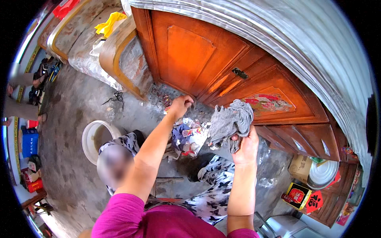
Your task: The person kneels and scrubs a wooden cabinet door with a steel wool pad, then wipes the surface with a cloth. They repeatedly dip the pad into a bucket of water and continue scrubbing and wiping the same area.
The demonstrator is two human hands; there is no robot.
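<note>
Two hands in play here, both up in front of a big orange-brown wooden door (206, 55). The right hand (246, 146) is closed tight around a bunched-up grey rag (231, 122), which sticks up out of the fist and hangs right against the lower part of the door. The left hand (180, 105) reaches further out, fingers curled down near the floor at the foot of the door, just above a pile of crumpled plastic wrappers (189, 137). Can't tell if it's actually pinching anything, it's too small to see.

Below the arms are black-and-white patterned trousers (216, 186) and a pink sleeve (119, 216). Off to the left a white bucket (90, 139) sits on the grey concrete floor (71, 174), and a pair of scissors (116, 97) lies near a sofa (119, 59). A yellow and red box (297, 195) sits at lower right.
</note>
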